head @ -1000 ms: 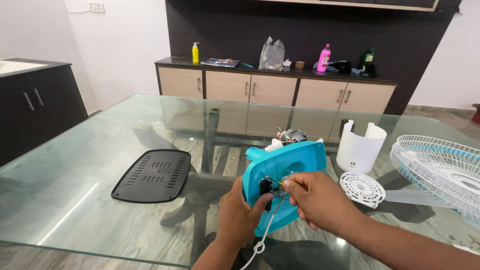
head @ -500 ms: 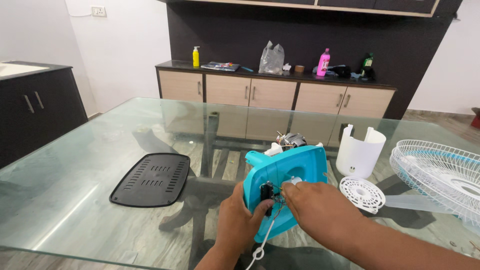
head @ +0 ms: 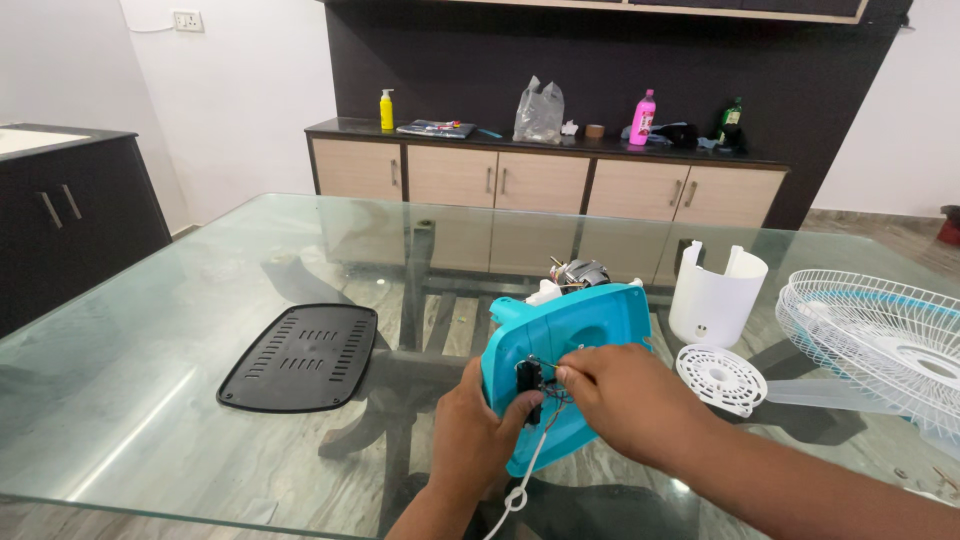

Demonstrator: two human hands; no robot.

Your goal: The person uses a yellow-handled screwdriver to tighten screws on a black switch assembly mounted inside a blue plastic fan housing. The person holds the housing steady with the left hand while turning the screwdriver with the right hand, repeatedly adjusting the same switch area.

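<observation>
The right hand [head: 625, 400] has slid inward to pinch the small black switch [head: 528, 378] on the teal fan housing [head: 565, 365] (lower centre of frame), which the left hand [head: 475, 435] grips upright on the glass surface [head: 180, 300].

L hand [head: 478, 440] steadies the lower edge of a teal fan housing [head: 580, 340], held tilted on the glass surface [head: 200, 420]. R hand [head: 625, 400] pinches at a small black switch block [head: 528, 378] w/ thin wires on the housing's face; its grip is closed on it. White cord [head: 520, 485] hangs below, knotted. Motor [head: 578, 272] shows behind the top edge. Black vented plate [head: 300, 357] lies well to the left. White cover [head: 716, 295], white round disc [head: 720, 377] & wire fan guard [head: 880, 335] sit to the right.
</observation>
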